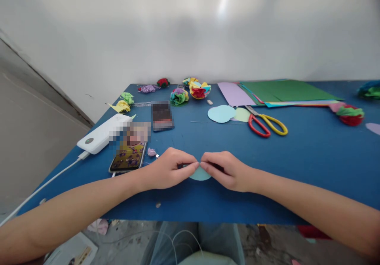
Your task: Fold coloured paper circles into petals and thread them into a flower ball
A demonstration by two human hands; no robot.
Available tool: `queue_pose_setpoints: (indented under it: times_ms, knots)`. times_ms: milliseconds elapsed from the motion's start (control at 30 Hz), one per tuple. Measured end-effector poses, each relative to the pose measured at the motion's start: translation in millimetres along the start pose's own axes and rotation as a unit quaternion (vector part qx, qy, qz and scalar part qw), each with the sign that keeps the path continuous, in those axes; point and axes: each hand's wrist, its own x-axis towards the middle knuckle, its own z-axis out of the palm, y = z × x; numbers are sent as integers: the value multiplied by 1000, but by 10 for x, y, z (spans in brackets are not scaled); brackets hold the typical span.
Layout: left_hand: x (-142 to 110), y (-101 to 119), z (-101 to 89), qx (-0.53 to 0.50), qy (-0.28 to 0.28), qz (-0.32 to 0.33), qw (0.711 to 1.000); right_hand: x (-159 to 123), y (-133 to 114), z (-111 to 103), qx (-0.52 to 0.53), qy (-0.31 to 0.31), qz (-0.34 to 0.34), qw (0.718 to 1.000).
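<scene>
My left hand (pixel 168 172) and my right hand (pixel 227 172) meet near the front of the blue table (pixel 311 154). Both pinch a small light-blue paper piece (pixel 200 175), whose rounded lower edge shows under my fingertips; most of it is hidden by my fingers. A light-blue paper disc (pixel 221 113) and a pale green one (pixel 242 114) lie further back. Red-and-yellow scissors (pixel 267 123) rest beside them, shut.
A phone (pixel 129 156), a second phone (pixel 162 116) and a white power bank (pixel 102 133) with a cable lie at left. Several crumpled paper flowers (pixel 199 89) sit along the back edge. Coloured paper sheets (pixel 282 92) are stacked at the back right, another flower (pixel 350 114) beside them.
</scene>
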Motion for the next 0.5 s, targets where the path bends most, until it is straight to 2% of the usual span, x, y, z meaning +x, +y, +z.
queue_pose_setpoints:
  times_ms: [200, 400, 500]
  knots:
    - [0, 20, -9, -23, 25, -49, 998, 1, 18, 26, -15, 44, 19, 999]
    - [-3, 24, -11, -76, 28, -88, 993, -3, 32, 0, -31, 7, 11, 999]
    - [8, -7, -10, -58, 86, -91, 990, -6, 66, 7, -65, 42, 12, 997]
